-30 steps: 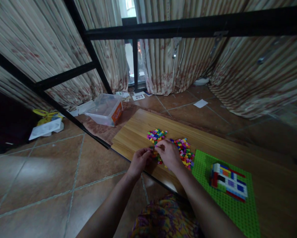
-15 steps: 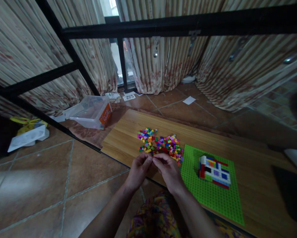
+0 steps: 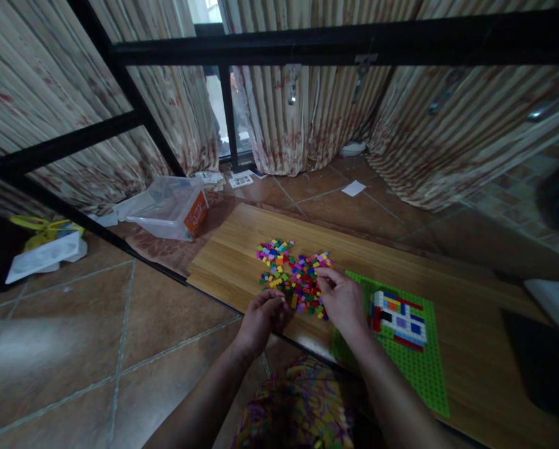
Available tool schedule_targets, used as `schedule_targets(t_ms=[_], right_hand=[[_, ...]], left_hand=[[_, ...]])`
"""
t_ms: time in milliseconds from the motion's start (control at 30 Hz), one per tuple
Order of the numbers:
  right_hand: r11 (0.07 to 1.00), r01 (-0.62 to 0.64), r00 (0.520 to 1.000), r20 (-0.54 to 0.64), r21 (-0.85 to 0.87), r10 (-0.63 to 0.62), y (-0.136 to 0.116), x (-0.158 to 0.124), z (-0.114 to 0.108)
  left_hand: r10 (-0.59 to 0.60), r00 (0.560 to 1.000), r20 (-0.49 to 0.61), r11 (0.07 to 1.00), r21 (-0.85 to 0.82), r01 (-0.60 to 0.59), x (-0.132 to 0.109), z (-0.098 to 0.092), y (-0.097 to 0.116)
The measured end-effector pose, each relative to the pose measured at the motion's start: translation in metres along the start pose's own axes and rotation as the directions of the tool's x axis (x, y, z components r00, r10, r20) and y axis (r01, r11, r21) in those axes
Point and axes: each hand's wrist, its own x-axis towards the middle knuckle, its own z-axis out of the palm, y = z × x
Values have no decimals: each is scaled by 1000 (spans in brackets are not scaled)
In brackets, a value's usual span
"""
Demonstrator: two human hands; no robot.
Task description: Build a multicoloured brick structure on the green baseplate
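Observation:
A heap of small coloured bricks (image 3: 291, 274) lies on a wooden board (image 3: 232, 262). My left hand (image 3: 262, 318) rests at the board's near edge, fingers curled and pinched; what they hold is too small to make out. My right hand (image 3: 342, 300) reaches over the right side of the heap, its fingertips bent down among the bricks. Just right of that hand lies a green baseplate (image 3: 414, 368) carrying a low multicoloured brick build (image 3: 399, 319).
A clear plastic tub (image 3: 169, 207) sits on the tiled floor left of the board. A black metal frame (image 3: 279, 50) crosses the view ahead, striped curtains behind it. Papers and a white bag (image 3: 45, 254) lie on the floor at left.
My hands were pinched together at the board's near edge; now my right hand has moved away to the right side of the brick heap. My left hand stayed near the edge.

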Motion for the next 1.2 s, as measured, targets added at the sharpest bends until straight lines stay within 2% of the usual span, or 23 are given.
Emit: schedule_targets(t_ms=[100,200,400,567,767,1000,1200], right_hand=[[943,46,999,8,-329,-45,7,5,-11],[878,87,996,52,-471,-71,10,7,-12],[908,182,978,161,-376,-129,10,12,-4],[860,184,978,179,-476,-110,13,13,-8],[815,201,972,213,-543,-98,13,12,-7],[845,227,962,245,-485,-117,17,10,-11],[859,285,948,255,-425,-188,22,7,-13]], left_hand=[[-18,1000,-12,1000,-6,18,1,1,-1],[-27,1000,-11,1000,10,27,1,4,0],[-17,1000,9,998,67,16,2,6,1],[-4,998,64,999,51,1,9,9,-2],[17,999,35,999,32,-18,22,20,0],[11,1000,15,999,30,-11,25,23,4],[24,1000,16,999,42,-25,24,24,3]])
